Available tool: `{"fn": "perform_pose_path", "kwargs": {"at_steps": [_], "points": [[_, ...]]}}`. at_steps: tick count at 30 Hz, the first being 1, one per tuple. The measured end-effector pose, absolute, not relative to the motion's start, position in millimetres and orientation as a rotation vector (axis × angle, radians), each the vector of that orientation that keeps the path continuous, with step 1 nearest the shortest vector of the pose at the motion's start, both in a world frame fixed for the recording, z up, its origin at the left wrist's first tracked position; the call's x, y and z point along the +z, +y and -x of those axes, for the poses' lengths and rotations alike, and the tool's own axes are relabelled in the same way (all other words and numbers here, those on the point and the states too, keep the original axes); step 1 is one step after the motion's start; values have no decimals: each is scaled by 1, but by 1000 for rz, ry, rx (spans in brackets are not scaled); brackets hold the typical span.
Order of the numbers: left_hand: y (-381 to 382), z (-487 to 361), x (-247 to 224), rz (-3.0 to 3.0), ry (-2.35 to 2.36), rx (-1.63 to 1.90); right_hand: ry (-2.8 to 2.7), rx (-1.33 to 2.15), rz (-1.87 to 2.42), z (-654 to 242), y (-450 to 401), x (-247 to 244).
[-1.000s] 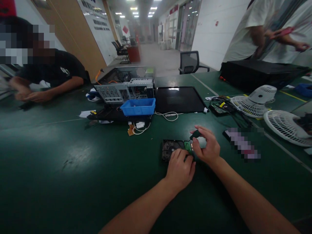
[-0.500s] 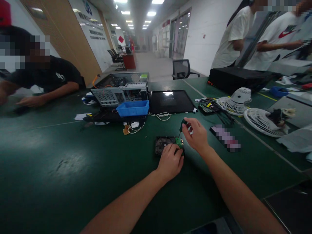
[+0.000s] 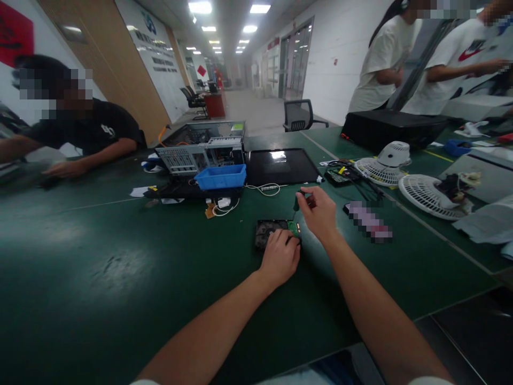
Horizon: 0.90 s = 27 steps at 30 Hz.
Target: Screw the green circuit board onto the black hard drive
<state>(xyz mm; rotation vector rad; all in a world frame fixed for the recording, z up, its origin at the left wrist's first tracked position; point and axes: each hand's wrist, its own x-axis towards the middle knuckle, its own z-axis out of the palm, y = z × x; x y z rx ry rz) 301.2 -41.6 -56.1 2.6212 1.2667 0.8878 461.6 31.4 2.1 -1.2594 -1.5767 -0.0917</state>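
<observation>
A hard drive (image 3: pixel 265 233) lies flat on the green table with a green circuit board (image 3: pixel 293 228) showing at its right end. My left hand (image 3: pixel 280 255) rests over the drive's near right part, its fingers closed on the near edge and hiding that corner. In my right hand (image 3: pixel 319 209) a small dark green screwdriver (image 3: pixel 296 204) is pinched by the handle. The screwdriver stands nearly upright, its thin shaft reaching down to the circuit board. Whether the tip sits in a screw is too small to tell.
Behind the drive stand a blue bin (image 3: pixel 221 177), an opened computer case (image 3: pixel 200 152) and a black panel (image 3: pixel 282 167). To the right lie a phone (image 3: pixel 368 221), cables and white fan parts (image 3: pixel 430 195). A person in black (image 3: pixel 106 128) sits at the left; two others stand at the right.
My view has shifted slightly. Both hands keep their hold, with the screwdriver still over the circuit board. The seated person's arm on the left has moved.
</observation>
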Motion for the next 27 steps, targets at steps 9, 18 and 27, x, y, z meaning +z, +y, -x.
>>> {"fn": "perform_pose_path", "kwargs": {"at_steps": [9,18,27], "points": [[-67,-322,-40,-2736,1491,741,-1655,-122,1208,-465,40,12],[-66,-317,-53,-2632,1462,880,-1572,-88,1096,-458,30,-10],[-64,-313,-55,-2540,1428,913,-1620,-145,1088,-462,25,-15]]}}
